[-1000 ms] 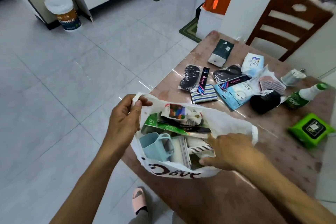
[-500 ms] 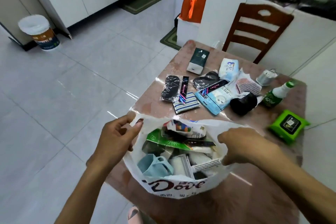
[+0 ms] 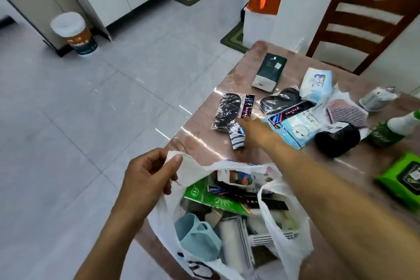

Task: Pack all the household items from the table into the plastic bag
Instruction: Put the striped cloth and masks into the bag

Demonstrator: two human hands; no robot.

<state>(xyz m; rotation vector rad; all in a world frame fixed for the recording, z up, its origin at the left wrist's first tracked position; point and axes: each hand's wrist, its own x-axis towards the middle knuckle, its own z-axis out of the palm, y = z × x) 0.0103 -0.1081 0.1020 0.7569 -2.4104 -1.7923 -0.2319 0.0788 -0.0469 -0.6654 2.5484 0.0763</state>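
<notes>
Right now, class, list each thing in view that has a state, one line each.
plastic bag: open, partly filled
left hand: holds the bag's rim up
right hand: on the striped item, grip blurred
blue cup: inside the bag
green wipes pack: lid closed, on the table
spray bottle: lying on its side
</notes>
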